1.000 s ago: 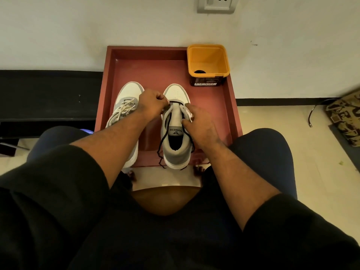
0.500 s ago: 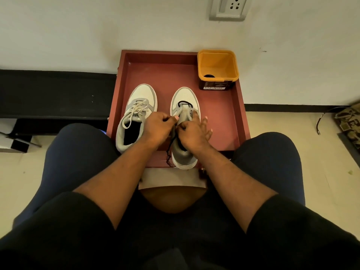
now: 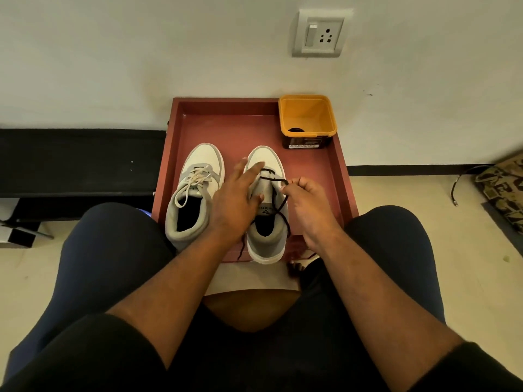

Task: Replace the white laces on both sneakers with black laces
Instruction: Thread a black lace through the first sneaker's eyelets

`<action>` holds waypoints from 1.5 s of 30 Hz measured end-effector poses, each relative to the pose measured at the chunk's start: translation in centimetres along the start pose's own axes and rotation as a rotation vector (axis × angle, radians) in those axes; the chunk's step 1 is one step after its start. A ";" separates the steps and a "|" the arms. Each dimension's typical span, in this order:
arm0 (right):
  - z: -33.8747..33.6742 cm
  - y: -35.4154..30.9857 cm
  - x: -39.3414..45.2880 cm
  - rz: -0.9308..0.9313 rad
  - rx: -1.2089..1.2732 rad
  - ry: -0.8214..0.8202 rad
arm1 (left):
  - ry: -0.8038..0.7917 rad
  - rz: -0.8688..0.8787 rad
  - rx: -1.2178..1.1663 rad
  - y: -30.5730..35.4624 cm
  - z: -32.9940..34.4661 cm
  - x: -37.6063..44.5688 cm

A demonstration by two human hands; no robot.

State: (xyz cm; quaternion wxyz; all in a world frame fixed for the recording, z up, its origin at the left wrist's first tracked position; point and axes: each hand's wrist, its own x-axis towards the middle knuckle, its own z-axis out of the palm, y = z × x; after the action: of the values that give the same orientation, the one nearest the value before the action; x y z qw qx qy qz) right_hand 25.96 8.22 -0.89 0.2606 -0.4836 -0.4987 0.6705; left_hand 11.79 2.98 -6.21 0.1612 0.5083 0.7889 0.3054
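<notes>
Two white-and-grey sneakers stand side by side in a red tray (image 3: 341,176). The left sneaker (image 3: 192,193) still carries its white lace (image 3: 195,181). The right sneaker (image 3: 267,222) has a black lace (image 3: 276,181) threaded through its lowest eyelets, with loose ends trailing down both sides. My left hand (image 3: 236,199) lies spread across the right sneaker's tongue and left flank, fingers straight. My right hand (image 3: 304,202) pinches the black lace at the shoe's right side.
An orange tub (image 3: 307,120) with something dark inside stands in the tray's far right corner. The tray sits against a white wall with a socket (image 3: 321,33). A black ledge (image 3: 79,162) runs on the left; a patterned bag (image 3: 506,190) and cable lie right.
My left hand has let go and spread flat over the right sneaker. My right hand has moved to the right, drawing the black lace out to that side.
</notes>
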 end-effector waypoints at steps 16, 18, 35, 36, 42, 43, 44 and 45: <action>-3.4 -1.2 0.4 -0.099 0.023 -0.165 | -0.170 0.119 -0.312 2.9 -2.9 0.5; -3.5 -1.0 0.6 -0.102 0.039 -0.152 | -0.204 0.063 -0.196 2.7 -2.7 0.6; -2.9 -0.4 2.0 -0.167 -0.130 -0.195 | -0.177 0.058 -0.378 3.3 -2.9 -0.8; -3.2 -0.4 2.1 -0.161 -0.138 -0.178 | -0.187 0.020 -0.427 3.1 -2.9 -0.9; -6.7 -1.0 3.1 -0.164 -0.147 -0.015 | 0.300 -0.502 -0.971 1.0 -6.5 -0.3; -6.7 -1.0 3.3 -0.176 -0.140 -0.008 | 0.322 -0.565 -1.008 0.4 -6.9 -0.1; -6.3 -1.0 3.4 -0.185 -0.138 -0.018 | 0.288 -0.606 -0.994 0.3 -7.1 -0.1; -5.8 -0.8 3.4 -0.193 -0.142 -0.036 | 0.229 -0.609 -0.912 0.2 -7.2 -0.2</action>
State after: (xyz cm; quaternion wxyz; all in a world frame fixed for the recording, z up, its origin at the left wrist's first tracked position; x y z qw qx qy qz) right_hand 29.82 13.77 -1.66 0.2801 -0.4386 -0.5935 0.6140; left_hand 8.00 0.55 -0.61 0.3588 0.1001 0.7006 0.6086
